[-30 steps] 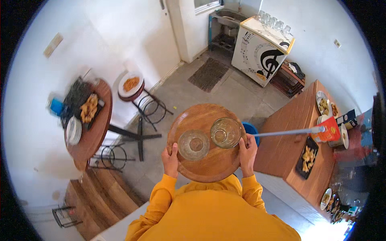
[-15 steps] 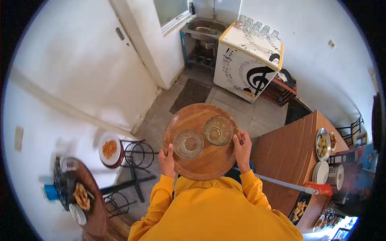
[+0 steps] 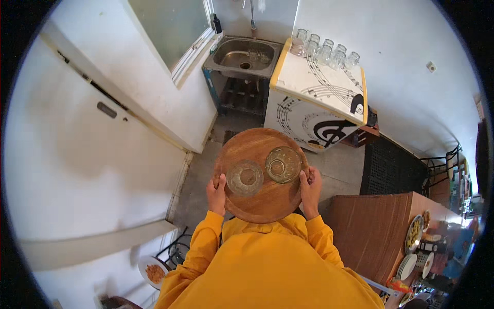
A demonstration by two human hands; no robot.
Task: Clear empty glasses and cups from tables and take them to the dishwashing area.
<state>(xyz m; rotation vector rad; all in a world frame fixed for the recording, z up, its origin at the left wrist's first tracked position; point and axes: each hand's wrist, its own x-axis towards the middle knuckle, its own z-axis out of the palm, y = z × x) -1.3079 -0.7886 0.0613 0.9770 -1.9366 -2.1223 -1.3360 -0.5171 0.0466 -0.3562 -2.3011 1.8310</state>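
A round wooden tray [image 3: 262, 206] is held level in front of my body, gripped at both sides. My left hand [image 3: 216, 195] is closed on its left rim, thumb on top. At the right rim my right hand [image 3: 311, 191] grips likewise, its thumb close to the nearer glass bowl. Two clear glass bowls rest on the tray: one [image 3: 245, 178] left of the middle, the other [image 3: 284, 165] to the right and a little farther. The fingers under the tray are hidden.
A metal sink [image 3: 242, 54] stands ahead, beside a white cabinet [image 3: 319, 82] with music-note decoration and several upturned glasses [image 3: 325, 50]. A brown counter [image 3: 368, 232] with food dishes is at right, a black mat [image 3: 386, 167] beyond it. A white door [image 3: 98, 134] and a plate of food [image 3: 153, 272] are at left.
I have moved forward toward the sink and cabinet, which appear nearer. The side table and plate at left have slid back toward the lower edge. Both hands keep hold of the tray.
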